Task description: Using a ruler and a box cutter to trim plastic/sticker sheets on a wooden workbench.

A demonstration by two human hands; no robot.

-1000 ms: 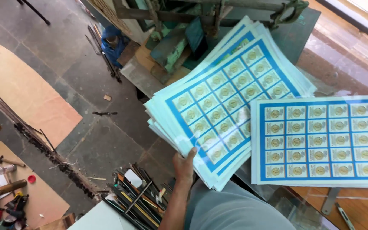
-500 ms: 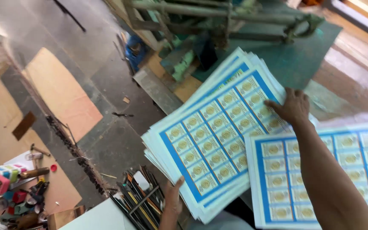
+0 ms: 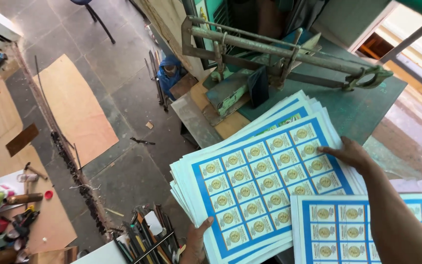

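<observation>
While both hands steady it, the scene reads so:
Left hand (image 3: pixel 195 242): fingers clamped on the near edge of the stack of printed sheets (image 3: pixel 264 181), thumb on top.
Second sheet pile (image 3: pixel 367 230): lies at the right, overlapping the stack's corner.
Right hand (image 3: pixel 350 154): fingers together, flat on the stack's far right edge.
Stack: rests on the green table (image 3: pixel 362 110).
Lever press (image 3: pixel 279 54): behind the stack.
</observation>
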